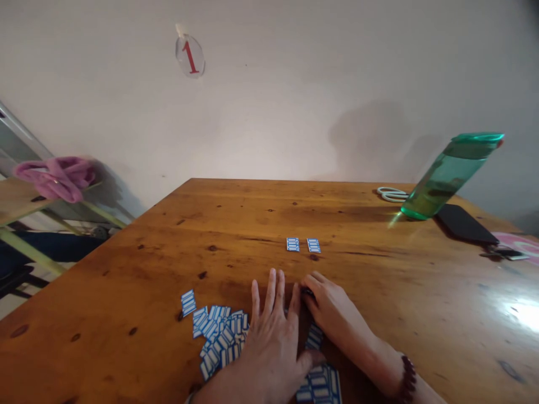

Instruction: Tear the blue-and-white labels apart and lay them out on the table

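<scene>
My left hand (273, 331) lies palm down with its fingers stretched out, over a heap of small blue-and-white cards (225, 334). Its palm covers part of the heap, and more cards (322, 384) show beside its thumb. My right hand (330, 303) is close to the left index fingertip, its fingers curled together at the table. A small dark edge shows at its fingertips, too hidden to name. Farther forward, two cards, a left one (292, 244) and a right one (313, 246), lie side by side with a gap between them. One loose card (188, 302) is left of the heap.
On the wooden table (236, 213), a green water bottle (450, 177) stands at the right back. Near it are a white cable (391, 194), a dark phone (465, 224) and a pink-and-white item (520, 246). A pink cloth (59, 177) sits on furniture to the left.
</scene>
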Available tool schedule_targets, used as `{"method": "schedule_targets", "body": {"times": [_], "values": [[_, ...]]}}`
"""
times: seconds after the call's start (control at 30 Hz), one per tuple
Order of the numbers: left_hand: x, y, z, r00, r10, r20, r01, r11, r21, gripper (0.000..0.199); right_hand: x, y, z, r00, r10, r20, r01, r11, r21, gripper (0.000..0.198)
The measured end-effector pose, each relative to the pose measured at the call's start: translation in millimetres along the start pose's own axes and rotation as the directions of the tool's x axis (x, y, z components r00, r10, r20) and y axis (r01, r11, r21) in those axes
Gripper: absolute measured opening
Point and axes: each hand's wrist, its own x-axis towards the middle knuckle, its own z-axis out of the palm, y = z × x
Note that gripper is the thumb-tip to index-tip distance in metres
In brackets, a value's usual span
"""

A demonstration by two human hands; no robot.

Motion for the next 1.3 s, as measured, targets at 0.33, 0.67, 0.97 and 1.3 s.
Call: {"method": "schedule_targets", "body": {"times": [0.33, 0.67, 0.97, 1.3], "values": [[2.1, 1.7, -0.8, 0.989, -0.142, 0.036, 0.147, 0.969, -0.199, 0.074, 0.5, -0.4, -0.8, 1.0, 0.004, 0.005, -0.003, 0.999, -0.041, 0.017], [3.9, -0.2, 4.1, 0.99, -0.14, 0.004, 0.134, 0.939, -0.317, 0.07, -0.6, -2.7, -3.0, 1.0, -0.003, 0.0, 0.003, 1.0, -0.009, 0.019], [4.2, 0.0, 3.8, 0.991, -0.127, 0.03, 0.13, 0.945, -0.3, 0.071, 0.2, -3.8, -4.6, 1.0, -0.007, 0.005, 0.007, 1.0, -0.009, 0.018], [4.1, 0.5, -0.3, 0.99, -0.131, 0.046, 0.139, 0.949, -0.285, 0.07, -0.5, -4.3, -4.2, 1.0, 0.006, 0.005, -0.006, 0.999, -0.034, 0.018]]}}
